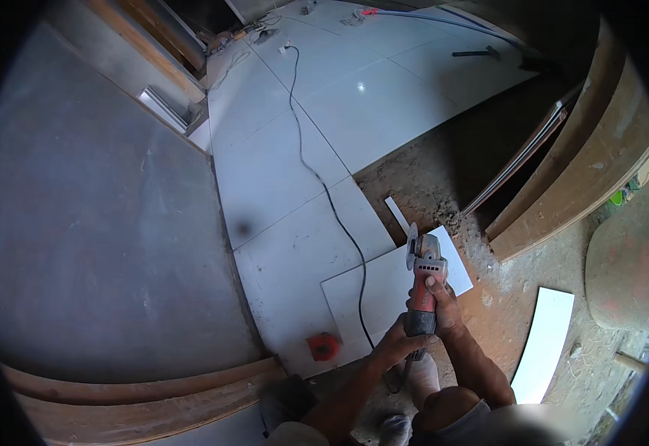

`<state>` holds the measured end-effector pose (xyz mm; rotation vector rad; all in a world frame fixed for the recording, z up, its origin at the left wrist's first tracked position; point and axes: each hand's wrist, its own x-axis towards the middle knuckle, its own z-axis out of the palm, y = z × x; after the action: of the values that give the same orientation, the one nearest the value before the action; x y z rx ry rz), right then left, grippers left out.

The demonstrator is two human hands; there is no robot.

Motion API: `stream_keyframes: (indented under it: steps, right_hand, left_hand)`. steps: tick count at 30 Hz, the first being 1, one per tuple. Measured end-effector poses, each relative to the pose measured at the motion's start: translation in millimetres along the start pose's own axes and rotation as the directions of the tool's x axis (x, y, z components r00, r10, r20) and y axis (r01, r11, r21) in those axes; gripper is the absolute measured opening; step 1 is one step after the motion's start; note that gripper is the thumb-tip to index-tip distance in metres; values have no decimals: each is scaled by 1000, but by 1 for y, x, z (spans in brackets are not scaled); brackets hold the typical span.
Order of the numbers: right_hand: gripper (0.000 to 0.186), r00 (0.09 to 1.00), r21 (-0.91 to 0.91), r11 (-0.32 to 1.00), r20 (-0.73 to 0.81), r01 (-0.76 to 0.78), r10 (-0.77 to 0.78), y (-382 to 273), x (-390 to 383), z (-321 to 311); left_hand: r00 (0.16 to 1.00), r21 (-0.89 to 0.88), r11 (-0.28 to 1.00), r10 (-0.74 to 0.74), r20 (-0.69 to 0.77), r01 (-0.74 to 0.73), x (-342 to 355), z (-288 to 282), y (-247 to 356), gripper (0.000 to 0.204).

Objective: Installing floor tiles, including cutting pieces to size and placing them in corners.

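A: Largest first. What is seen on the left?

B: A grey wall (94,223) fills the left side. A floor of white tiles (280,178) runs from near to far beside it; bare dirt (503,290) lies to the right.

A: Timber?

B: Curved wooden boards (585,171) are leaned at the right, and more boards (138,394) lie near left.

A: And the work itself?

B: A loose white tile (373,290) is laid near centre, partly over the dirt. A tile strip (544,342) lies well apart on the right. A red angle grinder (425,286) is held over the loose tile's right part, disc end far.

A: Grip?

B: The right hand (439,305) is clamped round the grinder's body, the left hand (397,343) closed on its rear handle. A black cord (317,171) is trailed far across the floor. A small red object (323,346) sits near the tile's near-left corner.
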<state>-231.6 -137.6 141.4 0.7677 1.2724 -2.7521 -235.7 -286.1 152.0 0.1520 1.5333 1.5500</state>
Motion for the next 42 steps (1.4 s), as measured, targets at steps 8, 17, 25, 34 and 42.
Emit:
stream_keyframes:
  steps: [8,17,25,34,42]
  right_hand:
    - [55,1000,264,964,26,-10,3,17,6,-14]
    - [67,969,424,890,234,-169,72,13,-6,-23]
    - [60,995,415,904,63,-98,79,27,-6,-39]
    - [66,972,146,988,-219,-57,89,17,-7,-34]
    - [39,902,-547,836,-336,48,-271,-10,-12,-32]
  left_hand:
    - [977,-345,914,-193,91,213,-3,3,-15,49]
    - [999,-231,972,-46,-18,41,2,15,-27,49]
    - [982,45,988,-143,-120,149,6,34,-30,65]
    - [954,401,900,-50,-295,171,13,39,-21,83]
    - [943,624,779,247,-225,-55,14,66,-48,80]
